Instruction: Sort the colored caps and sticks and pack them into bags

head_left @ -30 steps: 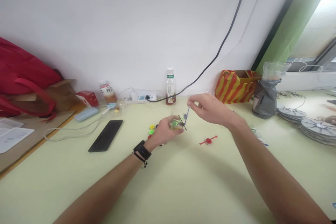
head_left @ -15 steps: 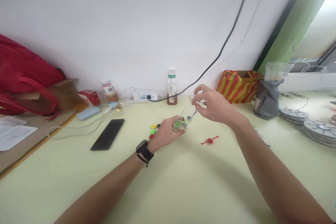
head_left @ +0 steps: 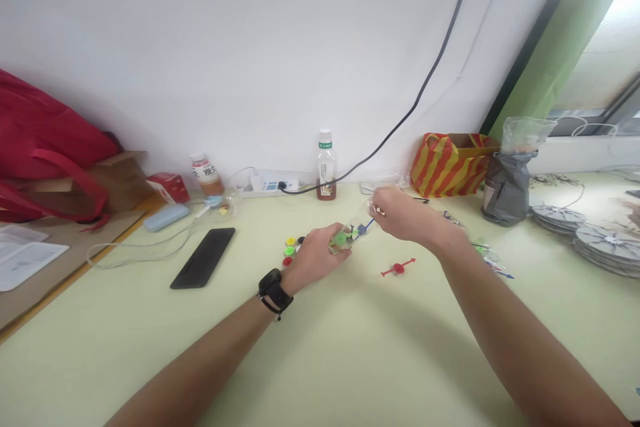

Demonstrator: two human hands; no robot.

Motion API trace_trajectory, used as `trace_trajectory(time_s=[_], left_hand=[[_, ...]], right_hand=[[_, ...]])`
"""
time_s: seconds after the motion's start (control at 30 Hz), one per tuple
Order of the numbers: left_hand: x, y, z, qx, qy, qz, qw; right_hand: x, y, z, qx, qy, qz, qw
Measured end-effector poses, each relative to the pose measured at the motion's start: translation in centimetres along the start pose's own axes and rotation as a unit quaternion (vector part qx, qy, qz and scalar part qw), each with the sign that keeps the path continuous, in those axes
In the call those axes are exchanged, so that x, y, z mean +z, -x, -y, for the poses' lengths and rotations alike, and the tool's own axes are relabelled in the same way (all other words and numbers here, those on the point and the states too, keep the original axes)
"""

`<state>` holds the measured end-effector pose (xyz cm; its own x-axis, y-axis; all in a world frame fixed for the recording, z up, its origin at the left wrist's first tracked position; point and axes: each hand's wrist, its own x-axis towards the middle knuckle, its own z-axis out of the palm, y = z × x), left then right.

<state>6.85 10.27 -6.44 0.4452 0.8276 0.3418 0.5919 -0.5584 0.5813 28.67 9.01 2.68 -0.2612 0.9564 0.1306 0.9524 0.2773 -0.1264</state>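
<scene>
A small clear plastic bag point(head_left: 356, 221) with green and blue plastic pieces in it is held up over the table. My left hand point(head_left: 317, 252) grips its lower end, thumb and fingers closed round a green piece point(head_left: 341, 239) seen through the plastic. At the upper end, my right hand point(head_left: 400, 213) is closed in a pinch on the bag's edge; a blue arrow-shaped piece point(head_left: 362, 230) shows between the hands. Red, green and yellow round pieces point(head_left: 289, 251) lie just left of my left hand. A red arrow spinner point(head_left: 398, 269) rests below my right hand.
A black phone point(head_left: 203, 258) lies to the left. By the wall stand a drink bottle point(head_left: 327, 167), a power strip point(head_left: 275, 185) and a striped bag point(head_left: 445, 163). More bagged pieces point(head_left: 493, 263) lie beyond my right forearm, near stacked grey discs point(head_left: 610, 250).
My right hand's fingers, raised and parted before, have come down and closed on the upper edge of the bag. My left hand keeps its hold in nearly the same place.
</scene>
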Motion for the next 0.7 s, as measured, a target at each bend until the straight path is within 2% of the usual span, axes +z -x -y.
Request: trace_trajectory(time_s=[0.17, 0.4, 0.7], left_hand=[[0.0, 0.0, 0.1, 0.023, -0.021, 0.013, 0.999], [0.0, 0.0, 0.0, 0.019, -0.037, 0.01, 0.999], [0.1, 0.0, 0.2, 0.016, -0.016, -0.001, 1.0]], right_hand=[[0.7, -0.6, 0.1, -0.005, -0.006, -0.002, 1.0], [1.7, -0.8, -1.0, -0.036, -0.017, -0.024, 0.999], [0.1, -0.1, 0.3, -0.041, -0.001, -0.02, 0.999]])
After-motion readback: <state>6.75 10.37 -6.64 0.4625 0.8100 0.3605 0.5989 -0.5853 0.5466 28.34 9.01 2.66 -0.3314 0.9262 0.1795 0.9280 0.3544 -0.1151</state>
